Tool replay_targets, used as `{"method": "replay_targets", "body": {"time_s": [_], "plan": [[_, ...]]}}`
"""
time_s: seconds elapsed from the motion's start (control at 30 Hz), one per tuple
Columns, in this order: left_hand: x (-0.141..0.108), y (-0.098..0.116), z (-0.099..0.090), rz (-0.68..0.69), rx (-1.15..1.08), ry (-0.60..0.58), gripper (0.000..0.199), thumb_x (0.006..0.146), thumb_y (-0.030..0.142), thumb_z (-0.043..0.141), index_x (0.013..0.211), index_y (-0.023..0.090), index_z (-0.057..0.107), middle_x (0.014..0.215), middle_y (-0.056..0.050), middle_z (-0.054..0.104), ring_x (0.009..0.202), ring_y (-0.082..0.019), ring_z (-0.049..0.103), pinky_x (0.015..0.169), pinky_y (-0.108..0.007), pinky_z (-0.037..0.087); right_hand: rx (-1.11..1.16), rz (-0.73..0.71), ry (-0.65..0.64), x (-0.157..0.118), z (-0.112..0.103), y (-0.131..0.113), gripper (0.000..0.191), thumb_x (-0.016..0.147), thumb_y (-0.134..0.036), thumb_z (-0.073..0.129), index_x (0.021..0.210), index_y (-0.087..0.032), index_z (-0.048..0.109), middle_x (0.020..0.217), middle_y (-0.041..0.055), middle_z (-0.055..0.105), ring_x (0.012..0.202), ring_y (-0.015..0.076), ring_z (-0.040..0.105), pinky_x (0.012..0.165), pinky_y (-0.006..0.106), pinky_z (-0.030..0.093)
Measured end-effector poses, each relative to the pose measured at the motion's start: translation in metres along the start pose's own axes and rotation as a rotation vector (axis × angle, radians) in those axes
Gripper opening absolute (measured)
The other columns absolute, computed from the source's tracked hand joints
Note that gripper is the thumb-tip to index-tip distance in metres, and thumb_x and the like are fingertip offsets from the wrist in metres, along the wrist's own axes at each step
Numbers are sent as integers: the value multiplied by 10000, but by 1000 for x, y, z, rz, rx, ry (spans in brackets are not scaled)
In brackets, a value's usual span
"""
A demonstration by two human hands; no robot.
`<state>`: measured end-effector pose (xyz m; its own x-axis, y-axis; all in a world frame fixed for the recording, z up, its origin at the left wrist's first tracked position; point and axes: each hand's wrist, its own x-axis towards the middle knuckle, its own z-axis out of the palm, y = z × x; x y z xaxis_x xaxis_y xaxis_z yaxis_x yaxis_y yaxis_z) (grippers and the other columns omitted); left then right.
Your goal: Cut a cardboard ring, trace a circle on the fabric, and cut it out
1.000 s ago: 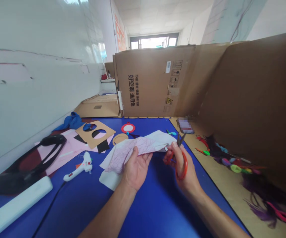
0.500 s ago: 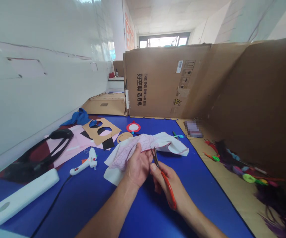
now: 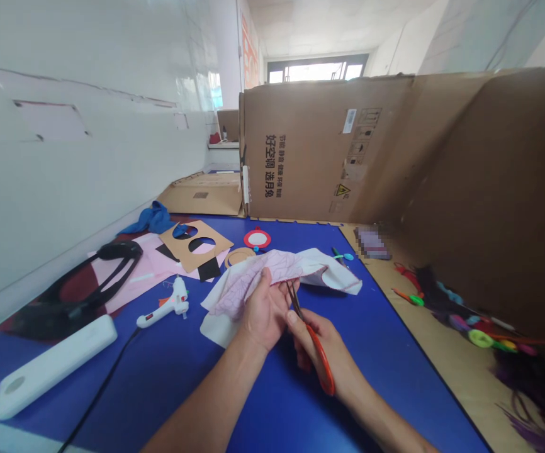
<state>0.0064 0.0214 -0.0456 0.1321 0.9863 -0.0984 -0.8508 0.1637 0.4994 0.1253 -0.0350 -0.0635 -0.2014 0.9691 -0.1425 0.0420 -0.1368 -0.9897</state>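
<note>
A crumpled white and pale lilac cloth (image 3: 272, 269), with a reddish line along its edge, lies partly lifted over the blue table. My left hand (image 3: 265, 314) is closed on the cloth's near edge, thumb on top and the other fingers partly hidden beneath it. In my right hand (image 3: 322, 343) is a pair of scissors (image 3: 320, 358) with orange-red handles. Their narrow blades point away from me and meet the cloth's edge just right of my left fingertips. Whether the blades have cloth between them I cannot tell.
Left lie a white glue gun (image 3: 163, 309) with a black cord, a long white case (image 3: 58, 368), a black strap-like object (image 3: 116, 251) and cardboard with round holes (image 3: 182, 255). A red-rimmed disc (image 3: 257, 238) sits behind the cloth. Tall cardboard (image 3: 310, 157) walls the back and right.
The whole view has shifted slightly. The scissor blades look closer together than before, still at the cloth's edge. Both hands keep nearly the same hold.
</note>
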Motion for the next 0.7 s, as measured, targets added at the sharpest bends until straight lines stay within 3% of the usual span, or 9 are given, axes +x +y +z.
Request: {"method": "replay_targets", "body": {"time_s": [0.33,0.7], "plan": [[-3,-10,0,-53,66,-30,423,1019,529,689,1161,139,774,1093,-134,804,1099,-289,751,1021,-400,583,10,-71,28,0,-5,-7,655,853,-875,645,790,-225,587,550,-43,512,422,136,495,402,246,399],[-11,-18,3,-74,170,-23,522,870,658,814,980,148,785,915,-123,790,1020,-323,759,875,-385,594,59,-111,31,0,-5,-6,627,954,-827,577,791,-221,566,527,-46,529,402,117,484,401,228,397]]}}
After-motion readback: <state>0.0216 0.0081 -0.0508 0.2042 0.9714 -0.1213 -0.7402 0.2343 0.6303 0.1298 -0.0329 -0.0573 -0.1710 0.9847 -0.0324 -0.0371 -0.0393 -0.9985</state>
